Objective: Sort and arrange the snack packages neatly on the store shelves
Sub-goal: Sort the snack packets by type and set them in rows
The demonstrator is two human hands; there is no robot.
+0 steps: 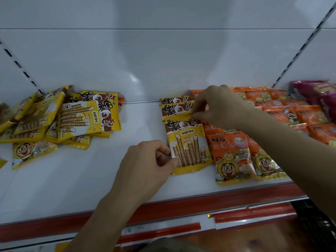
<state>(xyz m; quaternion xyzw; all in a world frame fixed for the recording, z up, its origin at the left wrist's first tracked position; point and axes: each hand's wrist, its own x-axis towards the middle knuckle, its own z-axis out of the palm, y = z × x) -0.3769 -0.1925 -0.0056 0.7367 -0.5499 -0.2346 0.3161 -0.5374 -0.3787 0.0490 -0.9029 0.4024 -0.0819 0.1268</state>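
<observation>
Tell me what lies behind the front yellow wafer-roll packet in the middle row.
Behind the front yellow wafer-roll packet, two more packets of the same kind overlap toward the back wall; only their top bands show. The right hand covers their right ends.

left hand [145, 160] fingers curled, right hand [218, 108] pinching

Shelf: white shelf [112, 179] with a red front edge.
Left: a messy pile of yellow packs [72, 117].
Middle: a neat row of yellow packs [187, 142].
Right: orange packs [283, 113], pink packs [316, 90] at the far end.
</observation>
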